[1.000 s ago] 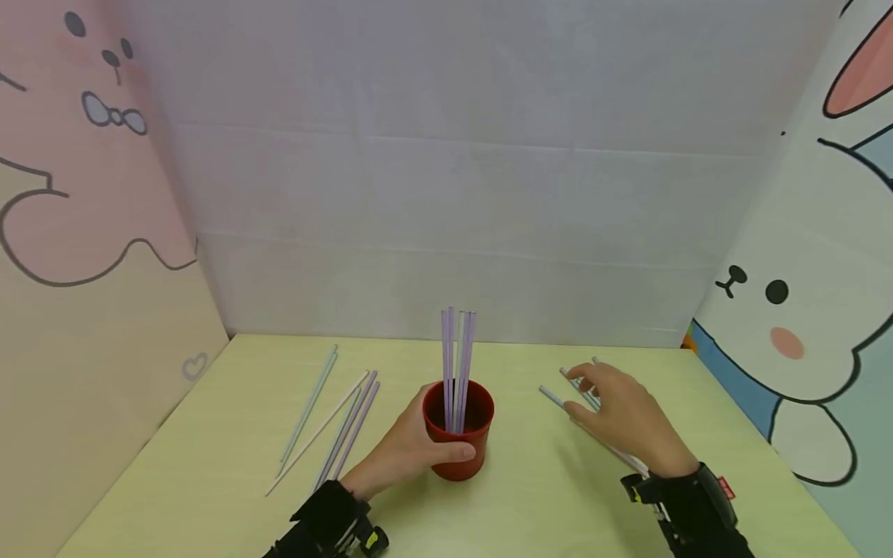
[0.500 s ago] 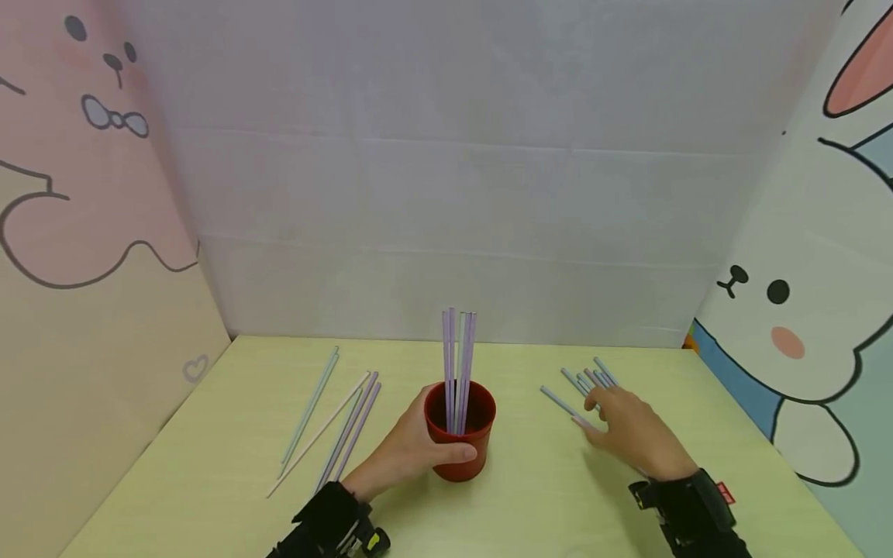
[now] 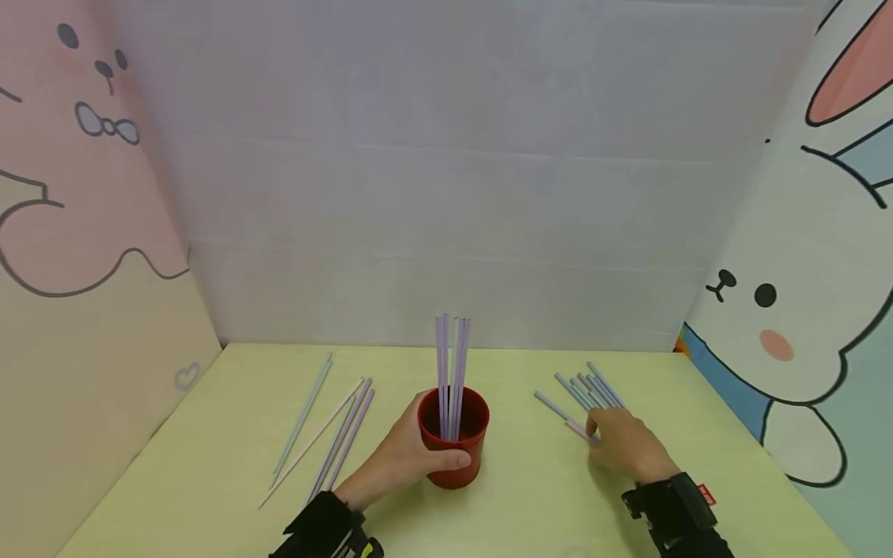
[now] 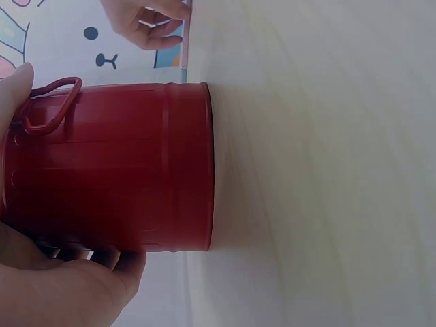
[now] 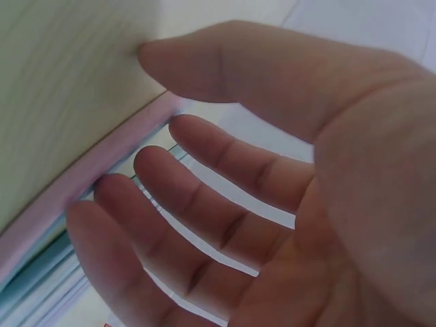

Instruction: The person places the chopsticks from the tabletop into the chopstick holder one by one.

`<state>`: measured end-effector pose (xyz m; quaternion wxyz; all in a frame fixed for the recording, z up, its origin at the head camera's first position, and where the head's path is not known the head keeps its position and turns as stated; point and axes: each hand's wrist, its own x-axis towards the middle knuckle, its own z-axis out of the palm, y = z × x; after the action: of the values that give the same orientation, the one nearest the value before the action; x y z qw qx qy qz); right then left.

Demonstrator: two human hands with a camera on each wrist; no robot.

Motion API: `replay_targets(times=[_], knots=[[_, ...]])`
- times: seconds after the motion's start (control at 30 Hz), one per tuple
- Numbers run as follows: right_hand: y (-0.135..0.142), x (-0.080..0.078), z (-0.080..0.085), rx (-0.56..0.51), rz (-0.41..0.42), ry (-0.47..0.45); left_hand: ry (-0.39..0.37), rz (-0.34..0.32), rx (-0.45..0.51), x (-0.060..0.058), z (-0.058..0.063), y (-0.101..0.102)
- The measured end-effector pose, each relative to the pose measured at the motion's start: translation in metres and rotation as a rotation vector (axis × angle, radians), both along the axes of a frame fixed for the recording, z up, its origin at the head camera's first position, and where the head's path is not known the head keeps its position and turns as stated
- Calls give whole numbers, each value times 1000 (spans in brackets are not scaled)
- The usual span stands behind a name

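Observation:
My left hand (image 3: 412, 457) holds a small red metal bucket (image 4: 122, 170) with a loop handle, the thumb across its front. Several purple straws and a pale one (image 3: 453, 372) stand upright in it. On the right my right hand (image 3: 628, 443) is down at a loose group of bluish and pinkish straws (image 3: 586, 387). The right wrist view shows a pink straw (image 5: 102, 150) running between thumb and fingertips. The fingertips are right at its far side, while the thumb tip is apart from it on the other side.
On the left of the yellow table (image 3: 502, 511) lie pale blue straws (image 3: 303, 415), a whitish one (image 3: 314, 442) and purplish ones (image 3: 345, 442). A plain white panel (image 3: 446, 194) stands behind, with cartoon-printed panels at both sides.
My right hand has come down and closer in to the straws on the right, its fingers drawing nearer the thumb. The left hand keeps its grip on the bucket; the head view has shifted slightly.

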<state>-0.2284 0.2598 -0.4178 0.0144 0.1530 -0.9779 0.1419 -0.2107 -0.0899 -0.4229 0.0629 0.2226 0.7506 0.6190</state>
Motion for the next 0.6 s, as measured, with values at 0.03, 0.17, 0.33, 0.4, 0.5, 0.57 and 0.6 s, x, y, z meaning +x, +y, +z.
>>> replay_targets(times=[0.03,0.17,0.33,0.4,0.5,0.57,0.6], knots=[[-1,0,-1,5,4,0,3,6,-4,-1,-4,-1],[-5,1,-3,3,0,-7,10,26,-16,-7,-22,-4],[-7,2,-3,-2,1,3,14,28,-11,-10,-25,-4],[-7,1,-3,-3,6,11,10,24,-6,-10,-22,-3],[-5,0,-4,-3,12,19,-4,17,-9,-7,-13,-1],[-6,-1,-6,-3,23,24,-13,10,-10,-3,-5,-1],[-6,-1,-6,-2,30,24,-17,9,-13,-1,-1,-1]])
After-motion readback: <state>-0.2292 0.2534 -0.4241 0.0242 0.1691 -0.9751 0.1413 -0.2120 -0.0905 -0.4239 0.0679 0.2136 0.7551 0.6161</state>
